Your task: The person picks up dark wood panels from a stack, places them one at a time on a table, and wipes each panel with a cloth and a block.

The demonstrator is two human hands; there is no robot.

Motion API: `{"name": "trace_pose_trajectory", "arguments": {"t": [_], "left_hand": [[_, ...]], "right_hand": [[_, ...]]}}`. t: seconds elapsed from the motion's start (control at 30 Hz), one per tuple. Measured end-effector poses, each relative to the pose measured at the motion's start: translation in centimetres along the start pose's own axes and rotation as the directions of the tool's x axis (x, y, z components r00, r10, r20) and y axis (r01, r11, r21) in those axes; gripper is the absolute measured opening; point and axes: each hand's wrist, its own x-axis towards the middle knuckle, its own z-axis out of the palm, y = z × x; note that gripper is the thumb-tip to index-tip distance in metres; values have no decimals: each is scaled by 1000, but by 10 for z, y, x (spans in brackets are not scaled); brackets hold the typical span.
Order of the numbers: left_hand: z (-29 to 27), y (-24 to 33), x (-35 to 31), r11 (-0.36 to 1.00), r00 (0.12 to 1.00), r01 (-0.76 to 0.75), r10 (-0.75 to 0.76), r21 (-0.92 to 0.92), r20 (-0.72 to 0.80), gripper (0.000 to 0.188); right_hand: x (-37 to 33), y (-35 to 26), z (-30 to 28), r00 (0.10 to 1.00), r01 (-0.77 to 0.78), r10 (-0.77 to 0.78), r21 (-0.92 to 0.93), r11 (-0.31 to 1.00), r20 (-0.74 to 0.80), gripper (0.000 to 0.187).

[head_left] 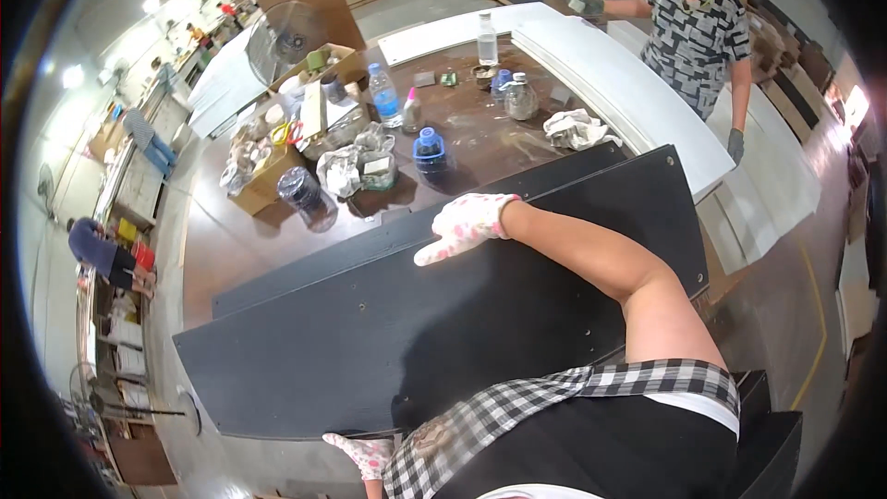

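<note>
A long black board (pixel 305 342) with small drilled holes lies tilted across the table's near side, close to my body. My right hand (pixel 469 225), in a white glove with a pink pattern, grips its far edge, thumb on the board's face and fingers over the edge. At the near edge, low in view, my left hand (pixel 362 455) wears a matching glove and holds the board; part of its fingers is hidden under it. Another black board (pixel 277 277) lies just behind on the brown table (pixel 217 249).
Beyond the boards stand a blue ink-like bottle (pixel 429 152), a water bottle (pixel 384 97), a dark jar (pixel 300 189), crumpled rags (pixel 579 129) and a cluttered cardboard box (pixel 263 180). White panels (pixel 619 83) line the far right. A co-worker (pixel 695 37) in grey gloves stands there.
</note>
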Motion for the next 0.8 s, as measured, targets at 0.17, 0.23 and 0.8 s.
{"name": "trace_pose_trajectory", "arguments": {"t": [0.17, 0.23, 0.8], "left_hand": [[6, 19, 7, 996, 1000, 24, -22, 91, -18, 86], [13, 27, 16, 991, 1000, 31, -29, 133, -11, 84], [28, 36, 30, 976, 991, 136, -135, 169, -12, 90]], "right_hand": [[16, 11, 15, 990, 23, -28, -36, 999, -136, 71], [23, 13, 14, 989, 12, -1, 71, 997, -145, 65], [141, 18, 44, 924, -10, 66, 150, 989, -377, 41]]}}
